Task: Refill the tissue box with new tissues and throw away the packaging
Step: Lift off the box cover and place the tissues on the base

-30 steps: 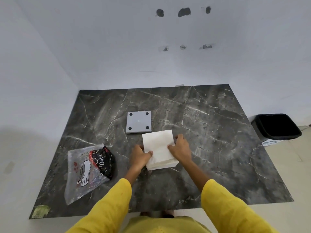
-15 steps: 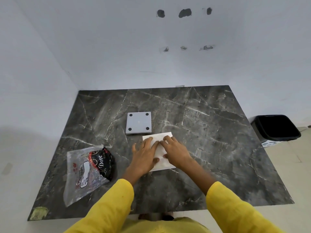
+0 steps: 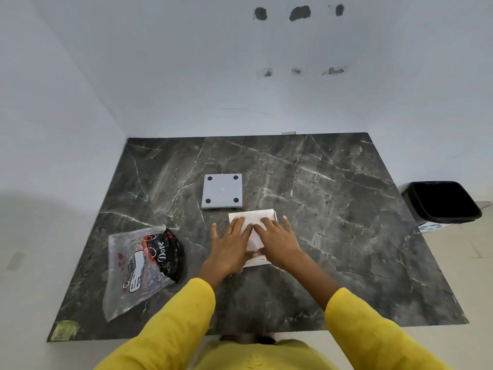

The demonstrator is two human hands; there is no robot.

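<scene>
A white stack of tissues lies in a white tissue box whose rim shows at the far right corner, in the middle of the table. My left hand and my right hand both lie flat on top of the tissues, fingers spread, pressing down. A grey square lid with black pads at its corners rests just beyond the box. The empty clear plastic packaging with a black and red label lies flat at the left.
The dark marble table stands against white walls at the back and left. A black bin stands on the floor off the table's right edge. A small yellowish sticker marks the near left corner.
My hands went from gripping the sides of the tissue stack to lying flat on top of it. The stack has sunk lower.
</scene>
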